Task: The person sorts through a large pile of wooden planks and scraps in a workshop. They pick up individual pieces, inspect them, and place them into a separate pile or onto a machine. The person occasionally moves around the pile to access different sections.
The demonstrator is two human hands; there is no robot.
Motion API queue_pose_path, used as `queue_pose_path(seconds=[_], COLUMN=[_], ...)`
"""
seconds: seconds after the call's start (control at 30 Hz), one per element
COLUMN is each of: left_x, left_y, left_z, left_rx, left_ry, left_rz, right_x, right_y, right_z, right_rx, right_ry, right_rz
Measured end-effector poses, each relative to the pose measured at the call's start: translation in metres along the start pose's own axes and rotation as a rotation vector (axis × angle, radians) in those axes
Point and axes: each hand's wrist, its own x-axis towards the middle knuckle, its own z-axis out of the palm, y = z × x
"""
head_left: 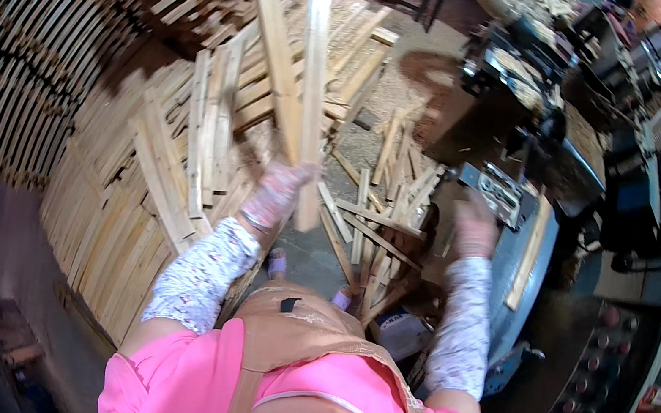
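My left hand (277,192), in a patterned glove, is closed around two long pale wooden planks. One plank (275,36) leans up to the left; the other plank (315,59) stands nearly straight, its lower end reaching below the hand. Both rise away from me over the wood pile. My right hand (475,231), also gloved, is beside the blue-grey machine table (516,311), close to a metal fixture (496,194) on its edge. Motion smears its fingers, so their grip is unclear.
Stacked planks (108,233) lie at the left, with racked slats (28,59) beyond. Short offcuts (375,222) are heaped on the floor ahead. A wooden strip (530,253) rests on the machine table. A control panel (585,390) with several buttons stands at the right.
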Motion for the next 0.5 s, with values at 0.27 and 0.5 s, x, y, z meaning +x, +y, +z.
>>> queue_pose_path(seconds=[0.27, 0.5], left_x=[-0.052, -0.06], left_y=[-0.051, -0.123], left_z=[0.23, 0.189], left_rx=[0.106, 0.598], left_ry=[-1.048, -1.073], left_rz=[-0.272, -0.128], right_x=[-0.185, -0.379], right_y=[0.053, 0.118], right_z=[-0.001, -0.075], right_rx=[0.037, -0.722], right_ry=[0.256, 0.529], right_rz=[0.216, 0.579])
